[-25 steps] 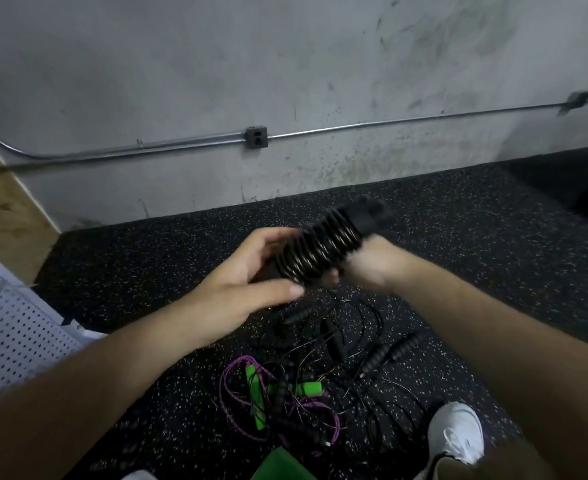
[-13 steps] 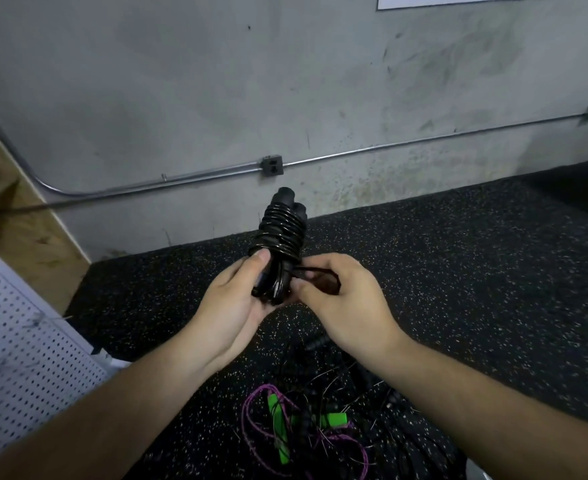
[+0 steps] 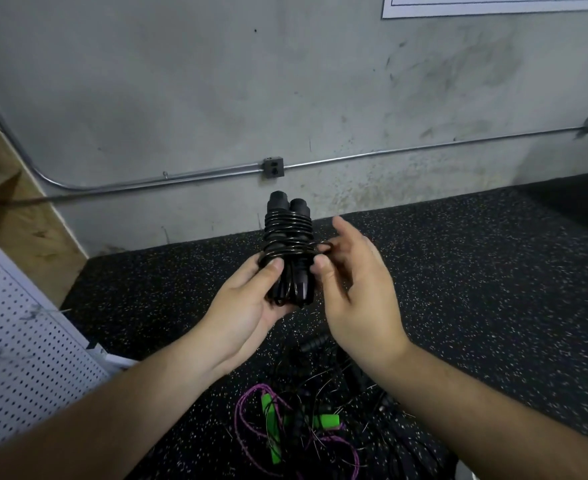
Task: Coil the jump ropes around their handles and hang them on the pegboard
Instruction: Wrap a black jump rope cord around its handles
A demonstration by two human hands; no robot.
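Observation:
A black jump rope [image 3: 288, 230] is coiled around its two black handles, which stand upright side by side in front of me. My left hand [image 3: 251, 299] grips the lower part of the handles, thumb across the lowest turns. My right hand [image 3: 351, 285] pinches a small loop of the black cord at the right side of the coil, its other fingers spread loosely. A white pegboard [image 3: 19, 344] leans at the left edge. On the floor below lies a purple rope with green handles [image 3: 285, 424], tangled with several black ropes [image 3: 348, 382].
The floor is black speckled rubber matting [image 3: 476, 289]. A grey concrete wall [image 3: 216, 81] with a metal conduit and outlet box [image 3: 273, 167] runs behind. Wooden boards [image 3: 19, 216] stand at the far left. A white sheet [image 3: 493, 5] hangs top right.
The handles have gone from tilted to upright and the view has lifted. My right hand has shifted from beside the bundle to pinching a cord loop at its right side, fingers now spread.

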